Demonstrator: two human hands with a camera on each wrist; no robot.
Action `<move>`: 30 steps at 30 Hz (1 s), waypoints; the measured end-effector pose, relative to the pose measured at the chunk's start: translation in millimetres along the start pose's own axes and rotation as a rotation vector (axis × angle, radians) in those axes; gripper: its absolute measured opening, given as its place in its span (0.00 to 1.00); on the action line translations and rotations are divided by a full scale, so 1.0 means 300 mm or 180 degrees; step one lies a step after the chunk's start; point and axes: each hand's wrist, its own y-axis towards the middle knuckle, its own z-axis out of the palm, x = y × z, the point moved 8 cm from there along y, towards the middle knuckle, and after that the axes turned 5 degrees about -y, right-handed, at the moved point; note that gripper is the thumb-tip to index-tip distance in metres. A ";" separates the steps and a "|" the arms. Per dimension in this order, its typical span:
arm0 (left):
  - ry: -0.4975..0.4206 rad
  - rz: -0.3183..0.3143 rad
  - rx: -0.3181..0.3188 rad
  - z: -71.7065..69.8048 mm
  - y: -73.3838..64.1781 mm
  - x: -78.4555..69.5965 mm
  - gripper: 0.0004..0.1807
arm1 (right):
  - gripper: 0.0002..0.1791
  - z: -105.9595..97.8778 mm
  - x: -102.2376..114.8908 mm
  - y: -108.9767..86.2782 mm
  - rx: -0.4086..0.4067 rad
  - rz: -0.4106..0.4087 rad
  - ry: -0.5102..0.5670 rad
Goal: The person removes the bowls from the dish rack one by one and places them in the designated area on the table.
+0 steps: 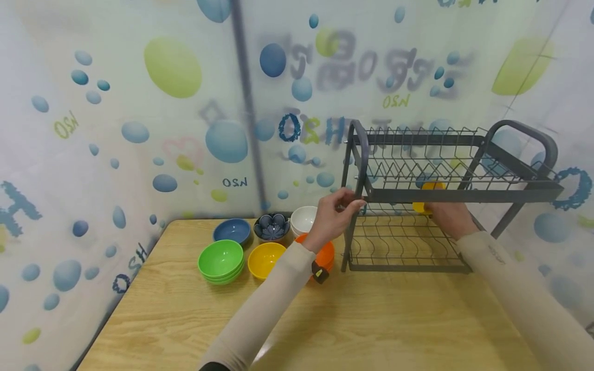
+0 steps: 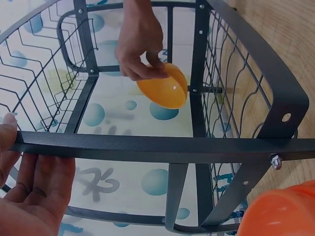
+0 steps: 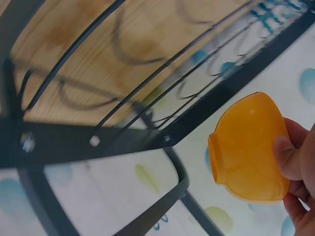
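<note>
A yellow bowl (image 3: 248, 147) is pinched at its rim by my right hand (image 1: 449, 216), tilted on its side between the two tiers of a dark metal dish rack (image 1: 464, 195). In the left wrist view the same bowl (image 2: 165, 88) hangs above the lower wire shelf, apart from it. My left hand (image 1: 335, 215) grips the rack's left upright, thumb on one side and fingers on the other (image 2: 42, 184). Beside that forearm an orange bowl (image 1: 327, 255) stands on the table, partly hidden by the sleeve.
Left of the rack stand stacked green bowls (image 1: 220, 260), a yellow bowl (image 1: 265, 259), a blue bowl (image 1: 232, 231), a dark flower-patterned bowl (image 1: 271, 226) and a white bowl (image 1: 303, 219). They rest on a wooden table (image 1: 153, 309), backed by a patterned curtain (image 1: 195, 129).
</note>
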 end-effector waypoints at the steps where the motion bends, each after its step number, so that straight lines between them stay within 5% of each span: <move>1: 0.0001 -0.0005 0.0003 0.000 0.000 0.001 0.14 | 0.10 -0.011 0.002 0.001 -0.0054 0.0043 0.0080; 14: -0.0026 -0.0063 0.0007 -0.002 -0.002 0.006 0.14 | 0.09 -0.142 0.046 -0.010 -0.0237 0.0856 0.1296; 20: -0.0051 -0.0116 -0.0001 -0.003 -0.003 0.006 0.16 | 0.13 -0.233 0.120 -0.025 -0.0700 0.0645 0.1521; 30: -0.0161 -0.0307 0.0184 -0.031 -0.031 0.026 0.21 | 0.10 -0.310 0.210 -0.087 -0.0696 0.0756 0.1538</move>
